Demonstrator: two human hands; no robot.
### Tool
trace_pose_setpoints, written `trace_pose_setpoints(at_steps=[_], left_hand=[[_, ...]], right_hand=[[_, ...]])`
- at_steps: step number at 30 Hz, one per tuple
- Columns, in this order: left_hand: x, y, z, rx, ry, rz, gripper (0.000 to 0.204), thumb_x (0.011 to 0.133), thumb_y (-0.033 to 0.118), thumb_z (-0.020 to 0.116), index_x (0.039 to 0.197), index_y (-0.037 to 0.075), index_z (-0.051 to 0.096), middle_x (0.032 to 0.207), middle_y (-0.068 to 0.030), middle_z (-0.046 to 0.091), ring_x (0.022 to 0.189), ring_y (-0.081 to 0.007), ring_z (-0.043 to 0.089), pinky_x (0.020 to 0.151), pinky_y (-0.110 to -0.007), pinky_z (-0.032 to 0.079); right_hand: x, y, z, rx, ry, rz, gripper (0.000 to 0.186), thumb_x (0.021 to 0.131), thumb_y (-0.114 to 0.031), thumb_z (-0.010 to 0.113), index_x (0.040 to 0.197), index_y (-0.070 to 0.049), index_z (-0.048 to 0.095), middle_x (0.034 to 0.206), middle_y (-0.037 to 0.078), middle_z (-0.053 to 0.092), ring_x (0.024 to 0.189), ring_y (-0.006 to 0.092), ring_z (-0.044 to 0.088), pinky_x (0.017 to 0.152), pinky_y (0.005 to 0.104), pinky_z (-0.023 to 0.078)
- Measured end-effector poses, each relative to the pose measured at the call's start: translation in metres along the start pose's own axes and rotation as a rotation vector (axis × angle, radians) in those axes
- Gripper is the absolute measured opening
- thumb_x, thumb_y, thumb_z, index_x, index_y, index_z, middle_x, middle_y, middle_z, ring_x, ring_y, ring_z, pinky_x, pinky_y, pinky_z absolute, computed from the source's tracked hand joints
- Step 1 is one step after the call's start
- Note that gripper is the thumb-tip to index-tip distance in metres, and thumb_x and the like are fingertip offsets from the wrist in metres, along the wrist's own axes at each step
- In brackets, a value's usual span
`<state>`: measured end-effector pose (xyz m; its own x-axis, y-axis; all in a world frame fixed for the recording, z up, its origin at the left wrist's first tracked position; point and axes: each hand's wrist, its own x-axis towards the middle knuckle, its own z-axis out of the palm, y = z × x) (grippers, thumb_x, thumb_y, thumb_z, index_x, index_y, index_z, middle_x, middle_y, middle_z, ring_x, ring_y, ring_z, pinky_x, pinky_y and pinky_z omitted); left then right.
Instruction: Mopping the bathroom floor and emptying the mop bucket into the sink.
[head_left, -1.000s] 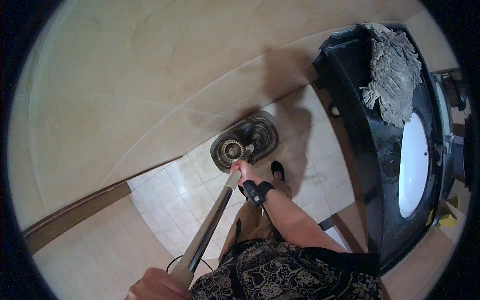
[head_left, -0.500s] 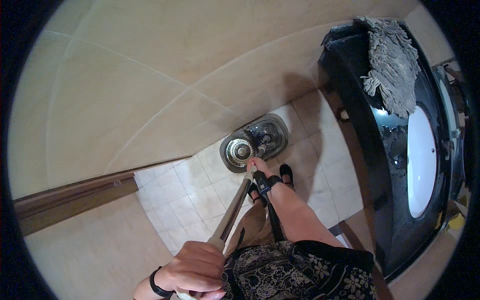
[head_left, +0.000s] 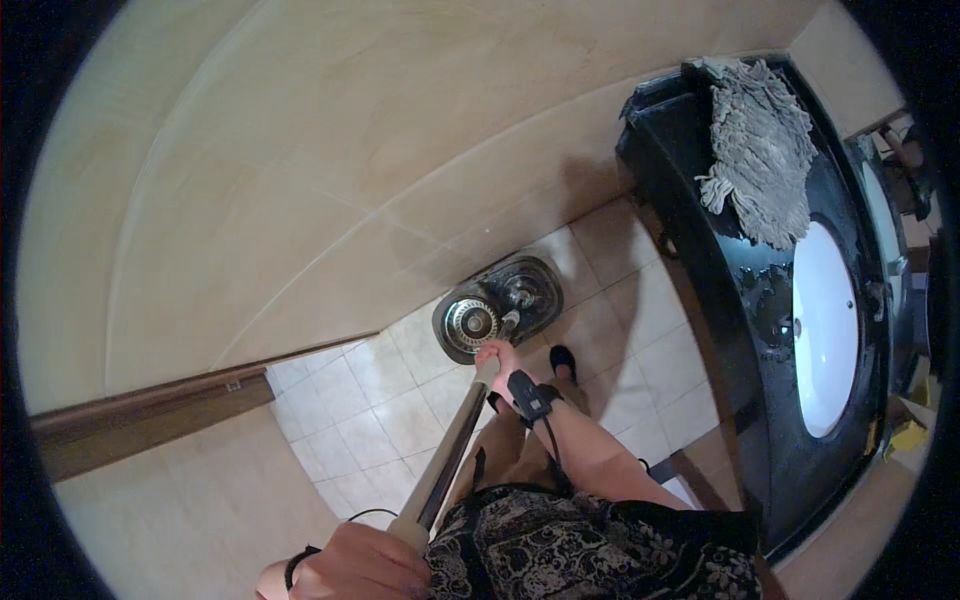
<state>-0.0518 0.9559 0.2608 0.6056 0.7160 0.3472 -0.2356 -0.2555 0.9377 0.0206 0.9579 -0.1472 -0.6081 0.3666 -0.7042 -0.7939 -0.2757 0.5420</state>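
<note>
My left hand (head_left: 360, 562) is wrapped around the upper end of a white and silver mop handle (head_left: 452, 450), near my waist. Further down the same pole, my right hand (head_left: 502, 365) grips it with closed fingers. The pole slants down to an oval mop bucket (head_left: 548, 318) on the floor. In the bucket's left part sits a round metal spin basket (head_left: 471, 322); the right part is dark, with shiny fittings in it. The pole's lower end reaches over the bucket, and I cannot make out a mop head on it.
A black counter (head_left: 690, 150) with a white oval basin (head_left: 825, 330) runs along the right. Grey shaggy mats or mop cloths (head_left: 762, 150) lie at its far end. A beige tiled wall (head_left: 300, 180) rises behind the bucket. My shoe (head_left: 562, 360) stands near the bucket on pale floor tiles (head_left: 375, 400).
Both hands sit a little lower in the picture, still on the pole. The whole view has shifted slightly, with the bucket and counter a bit further left.
</note>
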Motion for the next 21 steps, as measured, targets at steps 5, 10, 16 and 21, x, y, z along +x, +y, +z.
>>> trace_pose_setpoints(at_steps=[5,10,16,21], left_hand=[[0.011,-0.02,-0.022,-0.012,0.001,0.007,0.02,0.069,0.004,0.054,0.053,0.006,0.042,0.041,-0.0037,0.044,0.034,-0.0139,0.045,0.036,-0.026,0.038],[0.014,-0.037,-0.039,0.001,0.074,-0.022,0.021,0.072,0.006,0.052,0.054,0.007,0.041,0.042,-0.0033,0.044,0.036,-0.0146,0.046,0.038,-0.027,0.04],[0.019,-0.061,-0.053,0.01,-0.026,-0.177,0.019,0.072,0.008,0.053,0.057,0.006,0.043,0.046,-0.0043,0.046,0.038,-0.0174,0.046,0.041,-0.029,0.041],[0.016,-0.092,-0.049,0.025,-0.02,-0.146,0.017,0.07,0.006,0.053,0.055,0.005,0.046,0.048,-0.0054,0.047,0.041,-0.0179,0.048,0.042,-0.029,0.04]], right_hand=[[0.03,-0.018,-0.001,-0.045,0.035,0.023,0.023,0.076,-0.008,0.043,0.056,-0.012,0.035,0.048,-0.001,0.035,0.043,0.0133,0.038,0.044,0.0253,0.038],[0.043,-0.02,0.007,-0.362,-0.01,-0.205,0.023,0.077,-0.012,0.043,0.055,-0.012,0.037,0.048,0.0,0.038,0.043,0.0161,0.04,0.046,0.0267,0.039],[0.064,-0.044,-0.01,-0.393,0.023,-0.135,0.024,0.076,-0.011,0.042,0.053,-0.011,0.036,0.047,0.001,0.038,0.044,0.0151,0.042,0.047,0.0264,0.04],[0.104,-0.075,-0.03,-0.317,-0.099,0.036,0.023,0.076,-0.009,0.04,0.054,-0.009,0.037,0.048,0.003,0.039,0.043,0.0154,0.042,0.047,0.0268,0.041]])
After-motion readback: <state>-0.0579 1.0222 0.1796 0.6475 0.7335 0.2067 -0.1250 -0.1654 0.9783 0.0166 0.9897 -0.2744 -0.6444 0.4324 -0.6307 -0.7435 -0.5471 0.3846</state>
